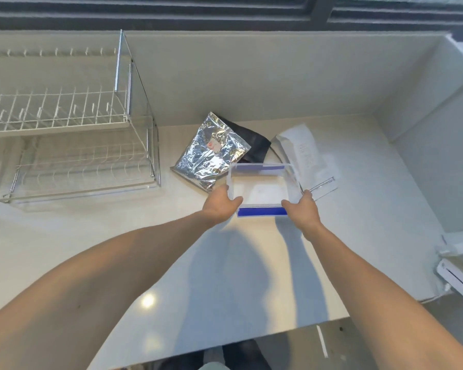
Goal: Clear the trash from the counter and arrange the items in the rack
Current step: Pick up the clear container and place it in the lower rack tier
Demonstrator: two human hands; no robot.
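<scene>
A clear plastic container [262, 186] with blue clips on its near and far sides sits in the middle of the white counter [225, 263]. My left hand [221, 204] grips its left near corner and my right hand [302, 209] grips its right near corner. Behind it lie a crumpled silver foil bag [209, 153], a black bag [251, 141] partly under the foil, and white paper wrapping [308, 153] on the right. A two-tier wire dish rack [64, 124] stands at the left, with nothing on its shelves.
White plug-like pieces [457, 260] with a cable lie at the counter's right edge. A wall rises behind and to the right, with a dark window frame [305, 9] above. The counter's front edge runs along the bottom.
</scene>
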